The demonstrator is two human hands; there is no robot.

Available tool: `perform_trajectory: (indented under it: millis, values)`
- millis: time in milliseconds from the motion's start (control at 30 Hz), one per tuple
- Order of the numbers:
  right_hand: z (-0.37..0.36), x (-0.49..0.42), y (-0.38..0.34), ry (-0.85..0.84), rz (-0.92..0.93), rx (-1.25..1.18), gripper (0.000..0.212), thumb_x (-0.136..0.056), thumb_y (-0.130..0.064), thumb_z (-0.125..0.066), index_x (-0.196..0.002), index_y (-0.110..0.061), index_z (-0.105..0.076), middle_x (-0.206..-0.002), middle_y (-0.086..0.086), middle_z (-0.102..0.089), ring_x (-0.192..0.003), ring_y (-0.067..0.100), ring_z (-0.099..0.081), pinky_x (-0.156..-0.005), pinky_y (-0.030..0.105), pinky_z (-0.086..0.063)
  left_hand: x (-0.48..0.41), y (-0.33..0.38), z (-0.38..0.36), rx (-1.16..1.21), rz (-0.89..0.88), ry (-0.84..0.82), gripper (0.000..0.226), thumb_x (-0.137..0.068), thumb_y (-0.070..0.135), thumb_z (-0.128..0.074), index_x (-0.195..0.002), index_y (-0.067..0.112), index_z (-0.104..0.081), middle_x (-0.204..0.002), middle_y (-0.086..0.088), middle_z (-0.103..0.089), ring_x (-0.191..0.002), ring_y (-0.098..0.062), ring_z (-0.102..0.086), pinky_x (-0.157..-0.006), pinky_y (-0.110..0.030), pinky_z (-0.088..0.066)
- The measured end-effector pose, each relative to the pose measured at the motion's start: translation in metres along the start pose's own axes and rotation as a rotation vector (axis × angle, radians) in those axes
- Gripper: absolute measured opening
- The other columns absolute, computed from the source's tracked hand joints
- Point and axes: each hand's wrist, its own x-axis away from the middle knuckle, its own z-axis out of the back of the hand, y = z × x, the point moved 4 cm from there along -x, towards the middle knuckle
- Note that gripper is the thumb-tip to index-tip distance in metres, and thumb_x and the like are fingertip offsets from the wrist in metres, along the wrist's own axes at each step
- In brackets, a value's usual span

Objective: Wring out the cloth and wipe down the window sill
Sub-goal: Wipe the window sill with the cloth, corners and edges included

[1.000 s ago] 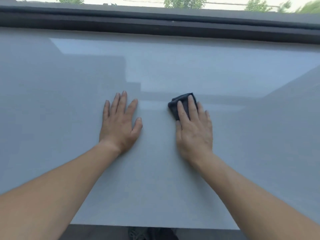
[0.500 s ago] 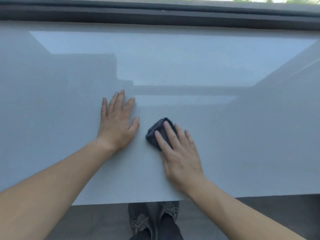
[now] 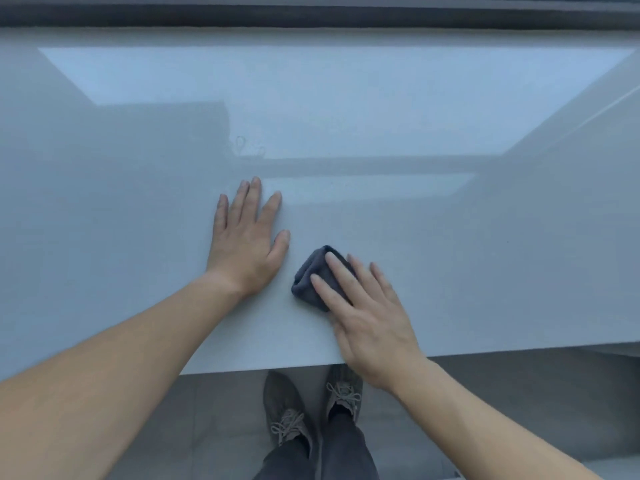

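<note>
Cloth (image 3: 309,279): dark grey-blue, folded into a small thick pad. It lies on the window sill (image 3: 467,265) just below frame centre, near the sill's front edge. Right hand (image 3: 370,320) lies flat on it, fingers straight and slightly spread, covering its right part. Left hand (image 3: 246,247) is flat on bare sill just left of the cloth, fingers slightly spread, thumb out, apart from the cloth. Sill is glossy pale grey.

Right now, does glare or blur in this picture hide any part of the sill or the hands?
Head view: the glossy window sill mirrors a bright window patch over its far half, and faint marks show at that patch's edge. Head view: the left hand, right hand and cloth lie in even light, only slightly blurred; nothing is hidden.
</note>
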Motion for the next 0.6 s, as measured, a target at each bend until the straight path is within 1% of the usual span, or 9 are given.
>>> perform_trajectory:
  millis: [67, 133, 167, 267, 333, 400, 500, 533, 600]
  values:
    - [0.003, 0.001, 0.023, 0.036, -0.19, -0.017, 0.061, -0.092, -0.023, -0.051, -0.151, -0.027, -0.035, -0.164, 0.002, -0.02, -0.149, 0.031, -0.021, -0.12, 0.051, -0.017, 0.0, 0.0, -0.002, -0.014, 0.003, -0.004, 0.074, -0.089, 0.051, -0.017, -0.157, 0.021, -0.015, -0.167, -0.007, 0.004, -0.153, -0.019, 0.01, -0.121, -0.043, 0.013]
    - [0.006, 0.006, 0.022, 0.098, -0.399, -0.061, 0.062, -0.093, -0.021, -0.052, -0.152, -0.025, -0.034, -0.164, 0.004, -0.02, -0.149, 0.033, -0.019, -0.121, 0.052, -0.016, 0.001, 0.0, -0.003, -0.025, 0.006, -0.012, 0.074, -0.089, 0.051, -0.017, -0.157, 0.022, -0.013, -0.167, -0.007, 0.005, -0.152, -0.018, 0.011, -0.121, -0.043, 0.013]
    - [0.004, 0.011, 0.01, 0.115, -0.41, -0.066, 0.062, -0.093, -0.022, -0.053, -0.152, -0.024, -0.035, -0.164, 0.006, -0.02, -0.149, 0.034, -0.019, -0.12, 0.053, -0.017, 0.001, 0.0, -0.003, -0.029, 0.009, -0.009, 0.074, -0.09, 0.051, -0.017, -0.157, 0.022, -0.013, -0.167, -0.007, 0.006, -0.152, -0.018, 0.011, -0.121, -0.043, 0.013]
    - [-0.006, 0.035, -0.031, 0.049, -0.166, -0.053, 0.061, -0.093, -0.025, -0.055, -0.151, -0.025, -0.036, -0.164, 0.005, -0.02, -0.15, 0.034, -0.019, -0.119, 0.054, -0.021, 0.0, 0.0, -0.003, -0.041, 0.018, -0.014, 0.073, -0.09, 0.05, -0.017, -0.157, 0.022, -0.011, -0.167, -0.007, 0.007, -0.152, -0.018, 0.012, -0.121, -0.043, 0.014]
    - [-0.005, 0.044, -0.022, 0.003, -0.061, -0.026, 0.06, -0.093, -0.026, -0.056, -0.15, -0.027, -0.037, -0.164, 0.003, -0.022, -0.15, 0.033, -0.021, -0.118, 0.053, -0.023, 0.0, 0.0, -0.003, -0.043, 0.022, -0.024, 0.073, -0.091, 0.05, -0.018, -0.157, 0.022, -0.01, -0.167, -0.006, 0.007, -0.152, -0.017, 0.013, -0.121, -0.043, 0.014]
    - [-0.002, 0.047, 0.011, 0.01, -0.126, -0.017, 0.059, -0.093, -0.025, -0.053, -0.15, -0.027, -0.038, -0.163, 0.003, -0.022, -0.149, 0.032, -0.022, -0.119, 0.053, -0.021, 0.001, 0.001, -0.002, -0.027, 0.02, -0.025, 0.073, -0.09, 0.05, -0.019, -0.157, 0.023, -0.012, -0.167, -0.006, 0.006, -0.152, -0.017, 0.012, -0.121, -0.043, 0.013]
    - [0.01, 0.05, 0.055, 0.111, -0.452, -0.058, 0.056, -0.096, -0.026, -0.042, -0.151, -0.023, -0.035, -0.164, 0.004, -0.02, -0.15, 0.032, -0.019, -0.119, 0.053, -0.019, 0.0, 0.002, -0.001, 0.003, 0.027, -0.026, 0.073, -0.089, 0.05, -0.022, -0.157, 0.022, -0.015, -0.167, -0.006, 0.004, -0.152, -0.016, 0.011, -0.121, -0.042, 0.014]
    - [0.011, 0.052, 0.054, 0.133, -0.504, -0.053, 0.056, -0.096, -0.025, -0.042, -0.152, -0.021, -0.035, -0.164, 0.006, -0.02, -0.15, 0.033, -0.018, -0.119, 0.054, -0.02, 0.0, 0.003, -0.001, 0.011, 0.034, -0.02, 0.073, -0.089, 0.049, -0.024, -0.156, 0.022, -0.017, -0.167, -0.006, 0.003, -0.152, -0.017, 0.01, -0.121, -0.042, 0.014]
    - [0.007, 0.06, 0.038, 0.119, -0.392, -0.035, 0.057, -0.095, -0.022, -0.048, -0.151, -0.02, -0.036, -0.163, 0.008, -0.021, -0.15, 0.034, -0.018, -0.118, 0.055, -0.021, -0.002, 0.007, 0.0, 0.036, 0.06, 0.005, 0.072, -0.087, 0.046, -0.027, -0.154, 0.019, -0.022, -0.166, -0.009, -0.002, -0.153, -0.02, 0.006, -0.121, -0.044, 0.013]
